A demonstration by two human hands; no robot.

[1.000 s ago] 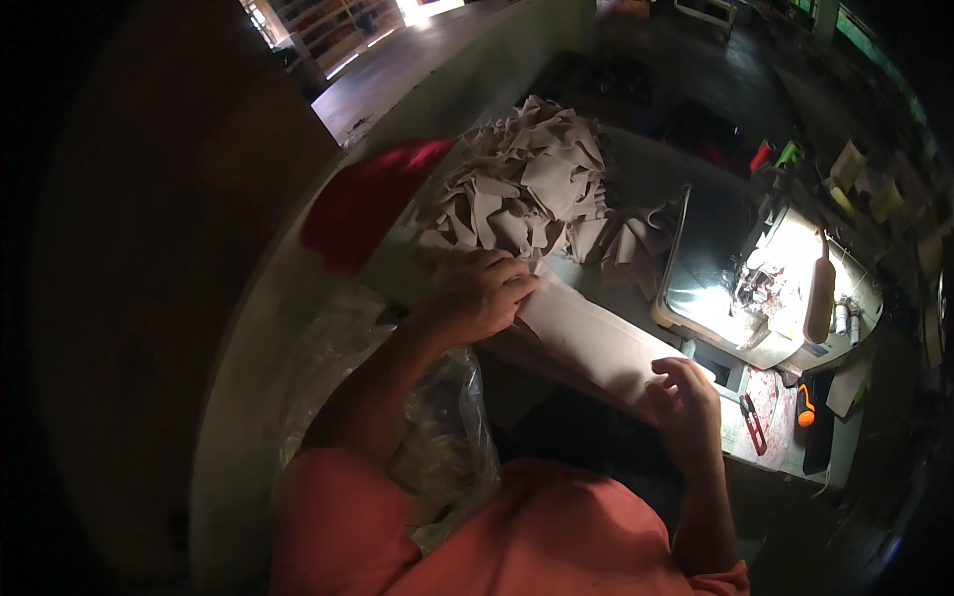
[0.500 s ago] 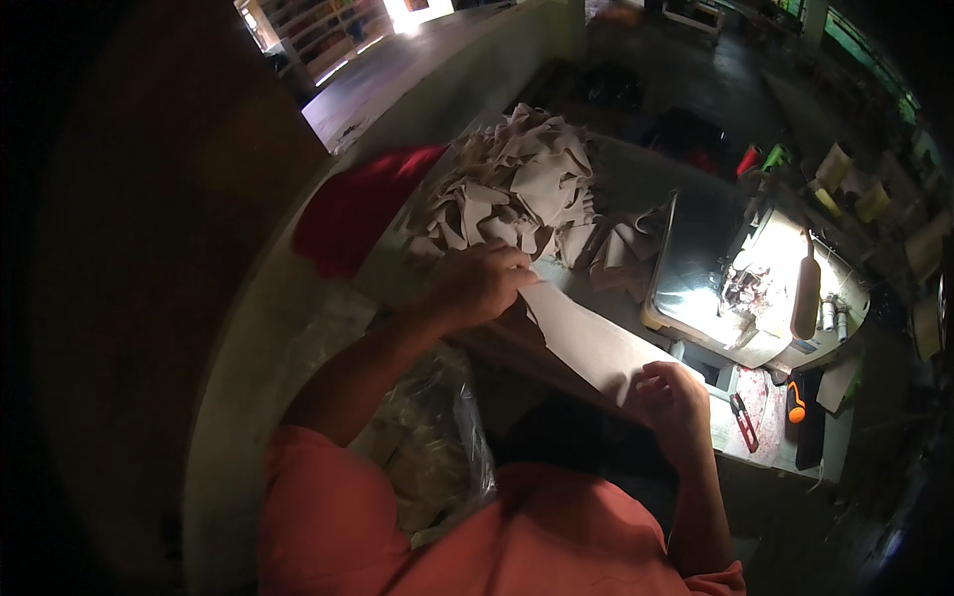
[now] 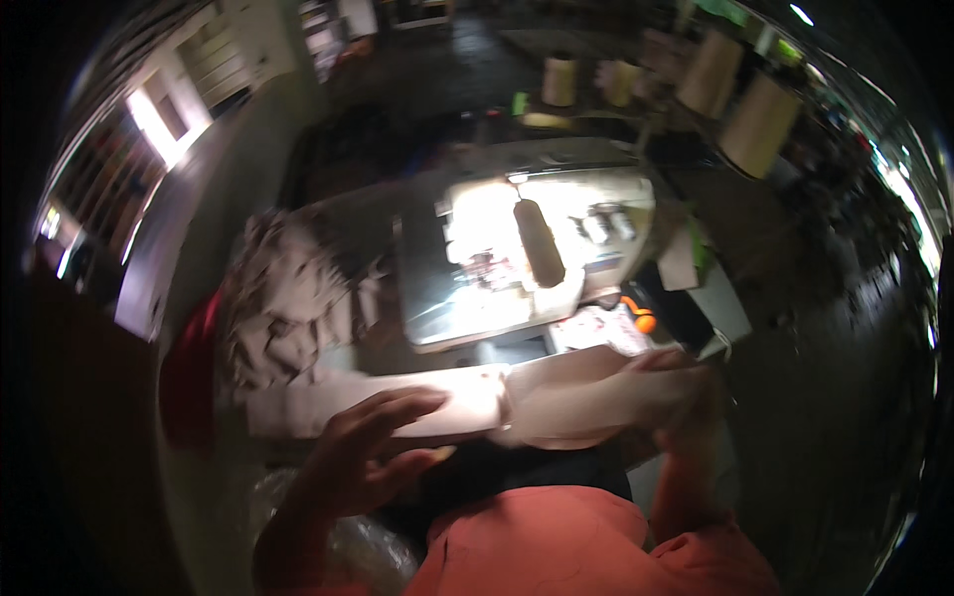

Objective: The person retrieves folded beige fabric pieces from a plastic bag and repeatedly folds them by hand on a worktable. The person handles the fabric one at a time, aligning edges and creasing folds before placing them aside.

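Observation:
A pale beige fabric piece (image 3: 586,402) stretches in front of me, bent and blurred, with its right end in my right hand (image 3: 686,397). That hand is smeared by motion, but its fingers are closed on the cloth. My left hand (image 3: 373,447) is open, thumb and fingers apart, at the near edge of another flat beige strip (image 3: 298,407). Whether the strip and the held piece are joined, I cannot tell. Beyond them stands a brightly lit sewing machine (image 3: 427,298) with a brown oblong part (image 3: 539,243) over its bed.
A heap of beige fabric pieces (image 3: 288,298) lies at the left, beside red cloth (image 3: 194,377). Right of the machine are an orange-handled tool (image 3: 641,318) and small metallic cylinders (image 3: 608,224). Large thread cones (image 3: 757,124) stand farther back. Clear plastic (image 3: 368,551) is below my left hand.
My view has swung right, toward the machine. My left hand has let go of the fabric and opened. The right hand still holds fabric, and a second flat strip now shows at the left.

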